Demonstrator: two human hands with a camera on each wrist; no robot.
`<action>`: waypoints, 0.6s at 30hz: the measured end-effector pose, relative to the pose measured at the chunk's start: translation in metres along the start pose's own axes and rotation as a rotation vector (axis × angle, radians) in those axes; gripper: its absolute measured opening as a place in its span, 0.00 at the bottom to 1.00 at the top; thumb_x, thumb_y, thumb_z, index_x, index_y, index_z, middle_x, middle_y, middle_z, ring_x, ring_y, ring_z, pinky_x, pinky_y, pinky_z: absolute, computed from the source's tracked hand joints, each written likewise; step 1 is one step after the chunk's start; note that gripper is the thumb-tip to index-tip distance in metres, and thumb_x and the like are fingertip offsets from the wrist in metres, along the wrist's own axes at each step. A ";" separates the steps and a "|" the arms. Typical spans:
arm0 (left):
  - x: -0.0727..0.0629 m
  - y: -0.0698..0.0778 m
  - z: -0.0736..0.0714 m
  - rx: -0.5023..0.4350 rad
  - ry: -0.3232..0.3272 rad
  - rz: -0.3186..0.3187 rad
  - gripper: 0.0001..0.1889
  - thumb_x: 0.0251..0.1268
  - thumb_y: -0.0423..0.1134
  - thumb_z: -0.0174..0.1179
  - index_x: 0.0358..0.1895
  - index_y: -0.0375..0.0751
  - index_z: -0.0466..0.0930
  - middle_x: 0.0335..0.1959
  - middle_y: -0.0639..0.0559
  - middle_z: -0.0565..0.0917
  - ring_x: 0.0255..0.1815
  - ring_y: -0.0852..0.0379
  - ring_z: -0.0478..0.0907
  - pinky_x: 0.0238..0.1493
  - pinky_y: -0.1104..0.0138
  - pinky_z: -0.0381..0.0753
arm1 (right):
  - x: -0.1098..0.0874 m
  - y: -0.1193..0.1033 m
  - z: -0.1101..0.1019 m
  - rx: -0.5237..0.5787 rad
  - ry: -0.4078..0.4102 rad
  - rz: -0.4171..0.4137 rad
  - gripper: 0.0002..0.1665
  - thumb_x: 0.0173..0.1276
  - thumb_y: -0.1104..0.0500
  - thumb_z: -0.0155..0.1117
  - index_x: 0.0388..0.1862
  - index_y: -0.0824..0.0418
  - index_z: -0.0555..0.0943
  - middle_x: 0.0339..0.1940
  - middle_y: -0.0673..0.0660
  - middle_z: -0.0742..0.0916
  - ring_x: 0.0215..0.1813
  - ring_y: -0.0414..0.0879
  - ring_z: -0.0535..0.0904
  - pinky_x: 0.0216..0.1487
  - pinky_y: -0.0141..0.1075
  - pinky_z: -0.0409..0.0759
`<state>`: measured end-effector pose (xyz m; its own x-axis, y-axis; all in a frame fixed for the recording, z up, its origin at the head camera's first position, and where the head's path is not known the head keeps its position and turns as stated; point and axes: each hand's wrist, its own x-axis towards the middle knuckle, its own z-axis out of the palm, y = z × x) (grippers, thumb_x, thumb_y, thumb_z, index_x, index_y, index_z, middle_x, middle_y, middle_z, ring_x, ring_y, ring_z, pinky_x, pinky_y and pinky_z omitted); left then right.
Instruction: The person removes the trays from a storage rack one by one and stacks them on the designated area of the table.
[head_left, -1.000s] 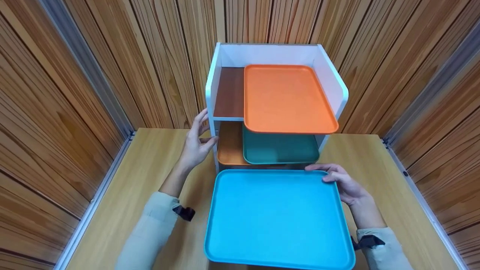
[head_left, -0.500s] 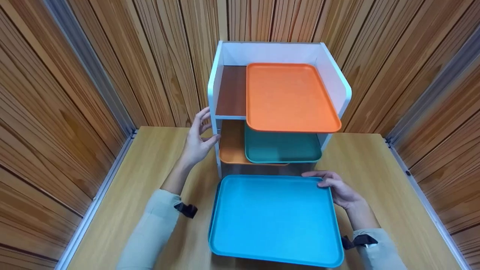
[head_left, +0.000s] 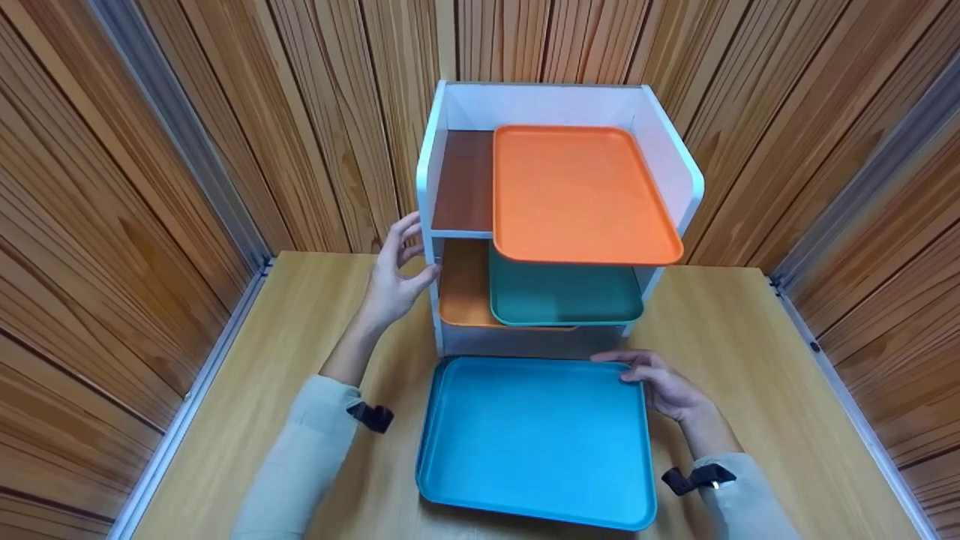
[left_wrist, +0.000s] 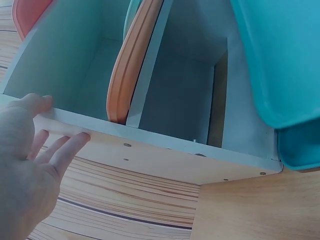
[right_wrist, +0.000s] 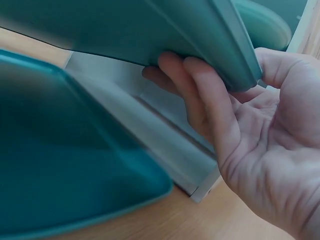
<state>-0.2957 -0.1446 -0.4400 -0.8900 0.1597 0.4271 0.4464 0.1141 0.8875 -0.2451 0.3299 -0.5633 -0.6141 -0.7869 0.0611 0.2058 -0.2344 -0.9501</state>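
Note:
A white shelf unit [head_left: 431, 187] stands at the back of the table. My left hand [head_left: 395, 281] holds its left side panel, thumb at the front edge and fingertips against the outer face [left_wrist: 150, 150]. My right hand [head_left: 664, 386] pinches the far right corner of a blue tray [head_left: 536, 442], with fingers underneath in the right wrist view and thumb on the upper side. A second blue tray [right_wrist: 75, 165] lies below, in front of the shelf. The held tray covers most of it in the head view and is offset slightly to the right.
An orange tray [head_left: 585, 195] sits on the top shelf, jutting past its front. On the middle level a green tray [head_left: 566, 296] overlaps a brown-orange tray [head_left: 463, 289]. Wood-patterned walls with metal rails [head_left: 199, 405] enclose the wooden table [head_left: 750, 360].
My right hand has brought the held blue tray lower and leftward over the second one, whose left edge now shows. The left hand stays on the shelf panel.

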 end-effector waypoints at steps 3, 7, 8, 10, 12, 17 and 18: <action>0.001 0.001 0.000 0.014 0.012 -0.001 0.39 0.79 0.23 0.65 0.87 0.41 0.61 0.83 0.36 0.73 0.79 0.30 0.80 0.63 0.45 0.96 | 0.001 0.007 -0.002 -0.024 0.032 0.040 0.35 0.91 0.68 0.35 0.82 0.50 0.80 0.79 0.48 0.86 0.76 0.45 0.87 0.79 0.40 0.86; 0.001 0.000 0.001 0.013 0.022 0.008 0.39 0.77 0.22 0.67 0.86 0.38 0.61 0.82 0.34 0.73 0.79 0.27 0.78 0.67 0.43 0.94 | 0.001 0.015 -0.003 -0.014 0.050 0.084 0.34 0.91 0.68 0.37 0.81 0.48 0.81 0.79 0.46 0.86 0.76 0.44 0.87 0.80 0.40 0.86; 0.000 0.000 0.001 0.012 0.024 0.008 0.39 0.77 0.22 0.67 0.86 0.38 0.61 0.82 0.33 0.74 0.79 0.26 0.78 0.69 0.42 0.93 | 0.001 0.017 -0.003 -0.012 0.057 0.093 0.34 0.92 0.68 0.37 0.81 0.48 0.81 0.79 0.46 0.86 0.76 0.44 0.87 0.80 0.39 0.85; 0.000 0.000 0.002 0.011 0.030 -0.002 0.40 0.76 0.23 0.68 0.86 0.37 0.61 0.82 0.33 0.74 0.80 0.25 0.77 0.73 0.41 0.90 | 0.001 0.019 -0.002 -0.009 0.076 0.113 0.33 0.92 0.67 0.39 0.81 0.47 0.81 0.78 0.45 0.86 0.77 0.43 0.87 0.80 0.39 0.85; 0.001 0.000 0.003 0.008 0.036 -0.020 0.40 0.77 0.24 0.69 0.86 0.39 0.62 0.82 0.34 0.74 0.80 0.25 0.77 0.76 0.40 0.87 | 0.001 0.020 -0.001 -0.018 0.107 0.130 0.31 0.93 0.65 0.40 0.81 0.47 0.81 0.78 0.44 0.87 0.77 0.43 0.87 0.80 0.39 0.85; 0.004 -0.001 0.004 0.020 0.036 -0.042 0.42 0.77 0.27 0.70 0.89 0.43 0.61 0.83 0.35 0.74 0.81 0.25 0.77 0.78 0.38 0.85 | 0.002 0.018 0.002 -0.056 0.240 0.200 0.26 0.95 0.57 0.47 0.83 0.46 0.78 0.76 0.43 0.87 0.75 0.44 0.87 0.78 0.40 0.88; 0.004 -0.001 0.003 0.029 0.037 -0.044 0.42 0.77 0.27 0.70 0.89 0.43 0.61 0.83 0.35 0.74 0.81 0.25 0.77 0.78 0.38 0.85 | 0.002 0.018 0.002 -0.069 0.270 0.215 0.26 0.95 0.55 0.48 0.84 0.46 0.78 0.75 0.43 0.87 0.73 0.43 0.88 0.75 0.37 0.89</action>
<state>-0.2993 -0.1407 -0.4401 -0.9113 0.1174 0.3947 0.4091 0.1482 0.9004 -0.2408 0.3228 -0.5794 -0.7435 -0.6326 -0.2169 0.3062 -0.0337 -0.9514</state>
